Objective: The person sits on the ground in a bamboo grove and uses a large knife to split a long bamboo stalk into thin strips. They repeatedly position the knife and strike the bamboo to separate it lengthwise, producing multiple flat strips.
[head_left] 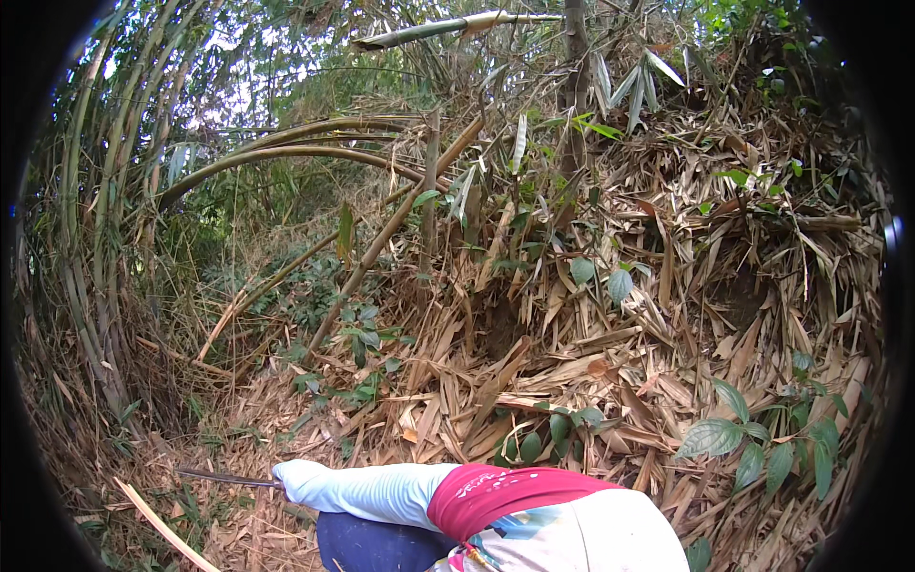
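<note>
My right arm [372, 491], in a pale blue sleeve under a red short sleeve, reaches across from the lower right toward the left. At its end my right hand [282, 484] is closed, mostly hidden by the sleeve's cuff. A long, thin, dark blade like a machete [224, 477] sticks out of it to the left, nearly level; its handle is hidden. Below the arm shows a dark blue trouser leg [376, 545]. Near the lower left edge a pale split bamboo strip [162, 524] slants below the blade. My left hand is out of view.
A slope of dry bamboo leaves [572, 372] rises to the right. Standing bamboo stems [100, 238] crowd the left. A leaning pole [391, 234] and bent stems [295, 153] cross the middle. Green leafy plants [753, 439] grow at the right; a cut bamboo [448, 30] hangs overhead.
</note>
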Available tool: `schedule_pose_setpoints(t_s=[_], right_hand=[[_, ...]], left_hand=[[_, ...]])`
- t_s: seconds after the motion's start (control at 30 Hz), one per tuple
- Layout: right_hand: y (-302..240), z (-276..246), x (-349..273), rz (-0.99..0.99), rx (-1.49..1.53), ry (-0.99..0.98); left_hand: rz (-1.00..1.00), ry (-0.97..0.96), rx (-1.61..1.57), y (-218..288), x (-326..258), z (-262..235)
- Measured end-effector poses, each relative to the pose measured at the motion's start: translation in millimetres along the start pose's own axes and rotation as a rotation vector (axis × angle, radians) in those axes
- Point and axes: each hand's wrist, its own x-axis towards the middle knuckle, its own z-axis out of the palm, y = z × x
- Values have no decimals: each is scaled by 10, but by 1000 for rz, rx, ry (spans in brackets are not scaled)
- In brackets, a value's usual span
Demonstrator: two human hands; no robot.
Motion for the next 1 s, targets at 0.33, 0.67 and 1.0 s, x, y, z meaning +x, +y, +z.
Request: schedule_pose_setpoints(t_s=[0.33,0.67,1.0], right_hand=[[-88,104,-34,-18,114,-29],[-69,240,118,-14,362,-116],[-375,-92,-51,-168,655,-121]], left_hand=[[-8,6,-37,-54,-81,-155],[93,38,-105,85,-385,-578],[384,83,297,975,-1374,934]])
